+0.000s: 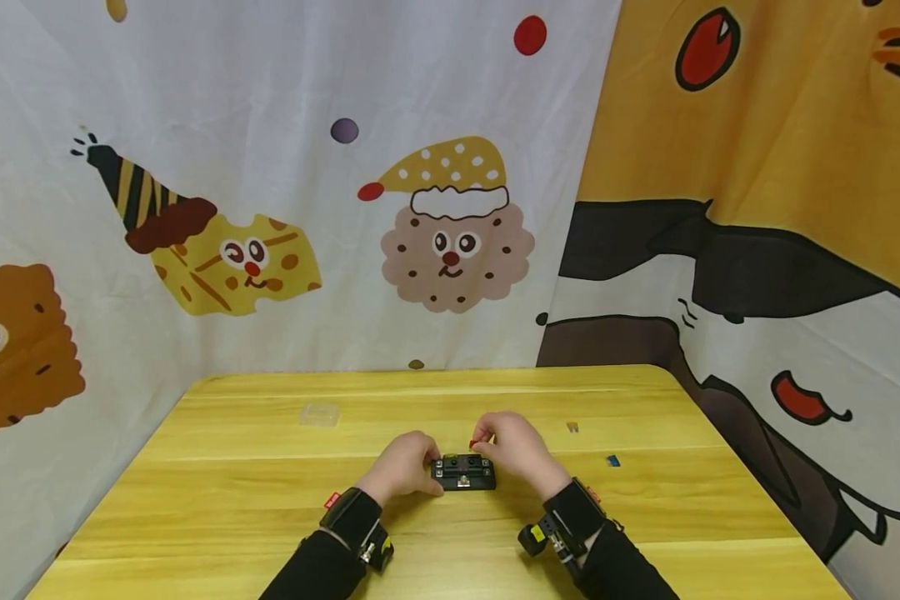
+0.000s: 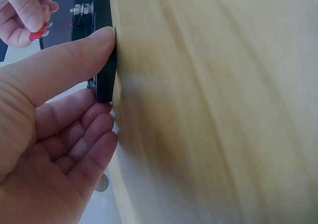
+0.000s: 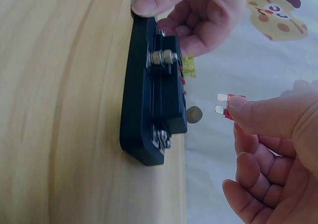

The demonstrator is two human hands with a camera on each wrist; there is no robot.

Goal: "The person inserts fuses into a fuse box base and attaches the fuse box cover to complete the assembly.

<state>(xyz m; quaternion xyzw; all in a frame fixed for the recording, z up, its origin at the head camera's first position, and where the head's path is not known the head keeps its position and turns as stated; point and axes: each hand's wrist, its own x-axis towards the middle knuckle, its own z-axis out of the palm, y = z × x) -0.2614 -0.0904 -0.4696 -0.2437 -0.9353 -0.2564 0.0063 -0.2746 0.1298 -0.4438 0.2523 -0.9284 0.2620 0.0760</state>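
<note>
A black fuse block [image 1: 463, 482] with metal terminal studs lies on the wooden table in front of me. My left hand [image 1: 401, 468] holds its left end, the thumb [image 2: 84, 52] on the near edge and the fingers at the far side. In the right wrist view a yellow blade fuse [image 3: 189, 66] stands in the block close to the left hand. Just above the block's right part, my right hand [image 1: 516, 446] pinches a red blade fuse [image 3: 229, 106] between thumb and forefinger. Its two metal prongs point toward the block, apart from it.
On the table [image 1: 255, 500], a clear plastic box [image 1: 319, 415] stands at the back left. A small tan piece [image 1: 572, 427] and a small blue piece [image 1: 612, 460] lie to the right of my right hand. A printed curtain [image 1: 270, 100] hangs behind the table.
</note>
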